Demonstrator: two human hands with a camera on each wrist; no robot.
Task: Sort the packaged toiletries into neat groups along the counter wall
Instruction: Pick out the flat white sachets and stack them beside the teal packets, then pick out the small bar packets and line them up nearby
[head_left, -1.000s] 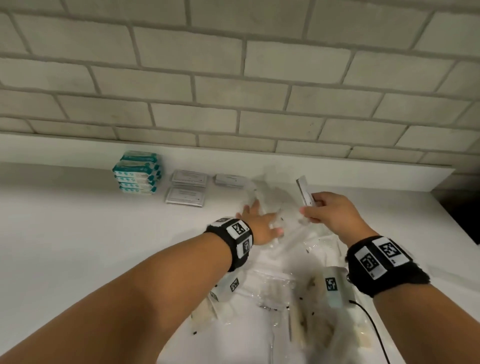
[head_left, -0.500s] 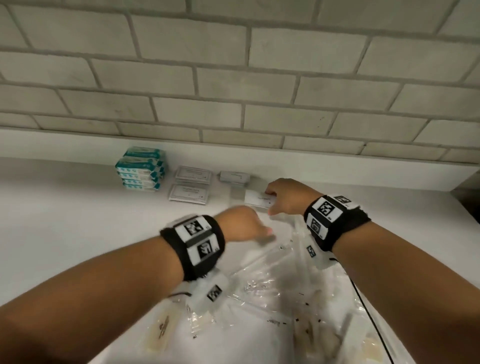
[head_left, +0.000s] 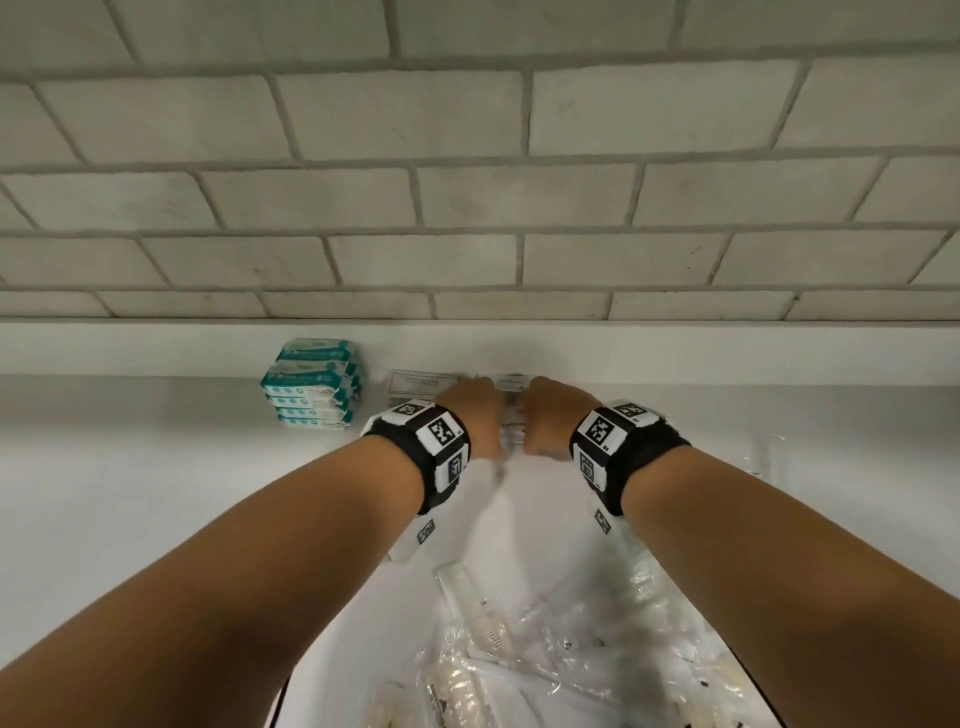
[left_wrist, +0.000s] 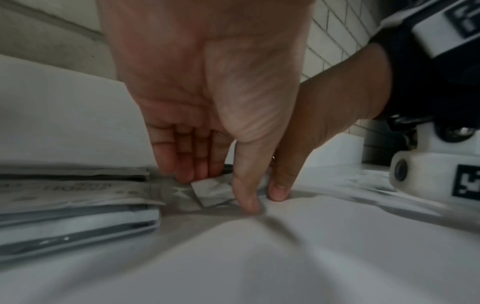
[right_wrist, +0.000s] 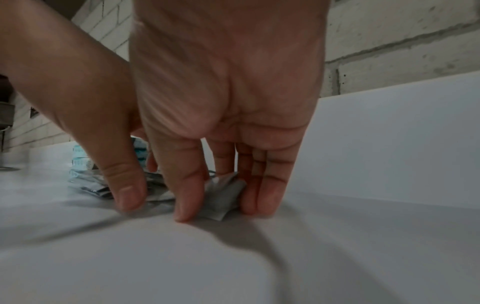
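Both hands meet at the back wall over a small group of white sachets. My left hand pinches the sachets between its fingers and thumb. From the other side my right hand holds the same sachets between thumb and fingers. The thumbs of both hands touch the counter. To the left, a stack of flat white packets lies against the wall, with a stack of teal wipe packs beyond it.
A loose pile of clear-wrapped toiletries lies on the white counter below my forearms. The low white backsplash and grey brick wall stand just behind the hands.
My right hand carried a white sachet from above the pile to the wall. The left hand left the pile and joined it. Both now hold the sachets on the counter.
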